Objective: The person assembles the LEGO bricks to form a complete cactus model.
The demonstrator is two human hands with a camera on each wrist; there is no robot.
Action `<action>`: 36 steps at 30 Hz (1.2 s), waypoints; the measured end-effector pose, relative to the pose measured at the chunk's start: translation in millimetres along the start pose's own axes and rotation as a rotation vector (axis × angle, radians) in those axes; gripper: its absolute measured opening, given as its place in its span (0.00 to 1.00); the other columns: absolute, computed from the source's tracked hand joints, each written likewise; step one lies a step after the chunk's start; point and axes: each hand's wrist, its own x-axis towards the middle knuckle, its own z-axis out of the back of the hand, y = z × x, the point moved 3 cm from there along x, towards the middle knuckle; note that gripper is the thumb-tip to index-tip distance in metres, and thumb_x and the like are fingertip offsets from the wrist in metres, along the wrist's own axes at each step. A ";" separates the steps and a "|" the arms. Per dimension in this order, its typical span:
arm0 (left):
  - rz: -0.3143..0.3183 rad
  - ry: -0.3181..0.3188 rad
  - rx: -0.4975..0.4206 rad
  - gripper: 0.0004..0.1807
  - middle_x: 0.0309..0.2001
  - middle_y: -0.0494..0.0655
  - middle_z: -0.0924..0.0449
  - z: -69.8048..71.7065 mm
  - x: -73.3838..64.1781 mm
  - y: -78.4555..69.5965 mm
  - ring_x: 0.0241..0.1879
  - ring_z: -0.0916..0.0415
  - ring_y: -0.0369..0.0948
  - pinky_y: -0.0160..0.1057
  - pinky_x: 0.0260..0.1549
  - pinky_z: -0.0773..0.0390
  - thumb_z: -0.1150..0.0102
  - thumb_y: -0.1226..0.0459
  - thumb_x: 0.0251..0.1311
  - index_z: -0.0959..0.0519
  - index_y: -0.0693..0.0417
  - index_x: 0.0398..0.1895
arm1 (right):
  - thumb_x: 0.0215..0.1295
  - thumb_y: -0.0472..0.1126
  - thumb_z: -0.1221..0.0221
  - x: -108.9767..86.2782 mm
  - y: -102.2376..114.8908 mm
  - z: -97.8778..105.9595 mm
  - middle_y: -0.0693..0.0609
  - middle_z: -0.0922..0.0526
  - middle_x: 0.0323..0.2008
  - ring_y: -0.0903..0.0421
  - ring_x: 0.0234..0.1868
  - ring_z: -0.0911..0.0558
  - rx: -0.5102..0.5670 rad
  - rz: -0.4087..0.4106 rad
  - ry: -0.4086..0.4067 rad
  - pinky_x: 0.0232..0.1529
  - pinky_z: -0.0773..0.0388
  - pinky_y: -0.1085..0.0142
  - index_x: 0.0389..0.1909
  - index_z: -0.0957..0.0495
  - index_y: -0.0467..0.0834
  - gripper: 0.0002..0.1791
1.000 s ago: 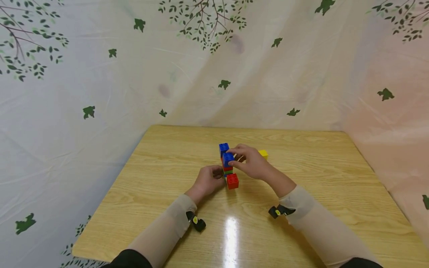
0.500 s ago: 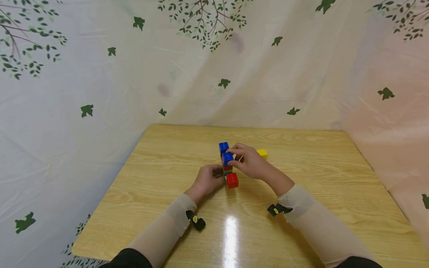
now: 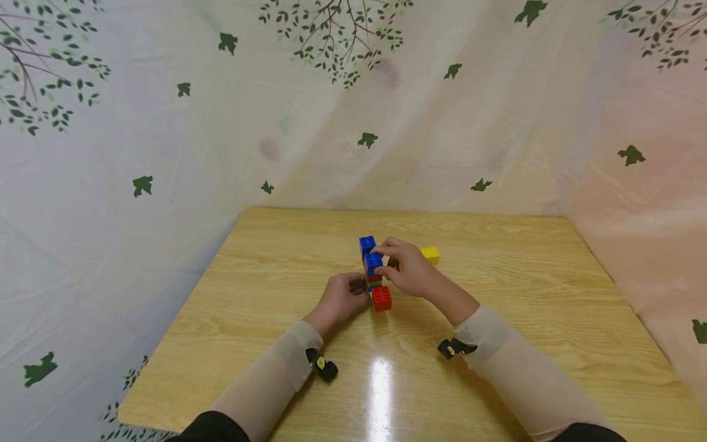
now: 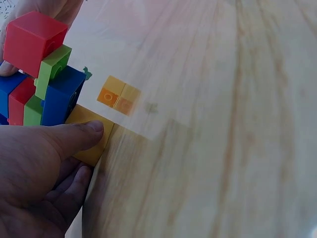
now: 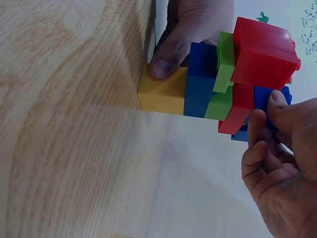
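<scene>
A tower of toy building blocks stands on the table between my hands. My left hand (image 3: 339, 299) grips its yellow bottom block (image 5: 166, 94), thumb on one side. Above that come a blue block (image 5: 199, 82), green blocks and red blocks. A red block (image 3: 381, 299) juts out toward me from the tower. My right hand (image 3: 409, 267) pinches a blue block (image 3: 373, 264) at the top between thumb and fingers, against the red below it. Behind it sits another blue block (image 3: 366, 245) at the top, partly hidden in the right wrist view.
A loose yellow block (image 3: 430, 255) lies on the wooden table (image 3: 497, 264), behind and right of the tower, partly hidden by my right hand in the head view. A leaf-patterned cloth (image 3: 309, 159) hangs around the far side and the sides of the table.
Both hands stay at the same blocks on the tower. My right forearm has shifted very slightly to the left; the head view has moved a little.
</scene>
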 end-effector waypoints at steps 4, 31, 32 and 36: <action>0.007 0.002 -0.003 0.17 0.51 0.50 0.12 -0.9 -0.7 1.5 0.52 0.14 0.43 0.40 0.52 0.15 0.28 0.67 0.64 0.14 0.58 0.56 | 0.73 0.38 0.35 -0.1 -2.3 0.2 0.53 0.21 0.46 0.59 0.35 0.18 0.018 -0.018 0.012 0.32 0.18 0.63 0.66 0.20 0.39 0.22; 0.009 0.003 -0.018 0.17 0.50 0.50 0.12 -1.3 0.9 3.1 0.51 0.14 0.42 0.39 0.51 0.15 0.28 0.68 0.63 0.14 0.60 0.56 | 0.66 0.45 0.27 -13.4 -56.3 36.1 0.46 0.15 0.57 0.49 0.52 0.15 0.114 -0.188 -0.042 0.53 0.19 0.50 0.61 0.17 0.46 0.23; 0.008 0.002 -0.013 0.17 0.50 0.50 0.11 -1.3 1.0 3.1 0.51 0.14 0.42 0.39 0.51 0.15 0.28 0.68 0.63 0.14 0.60 0.56 | 0.66 0.45 0.27 -14.0 -57.9 36.6 0.47 0.15 0.57 0.48 0.53 0.15 0.109 -0.190 -0.043 0.54 0.19 0.49 0.61 0.17 0.46 0.23; 0.007 0.001 -0.003 0.17 0.50 0.49 0.11 -1.0 0.8 2.6 0.50 0.14 0.41 0.39 0.51 0.15 0.28 0.68 0.64 0.14 0.59 0.55 | 0.67 0.45 0.27 -16.5 -62.6 39.7 0.45 0.16 0.58 0.41 0.57 0.17 0.083 -0.213 -0.046 0.58 0.21 0.45 0.61 0.18 0.45 0.24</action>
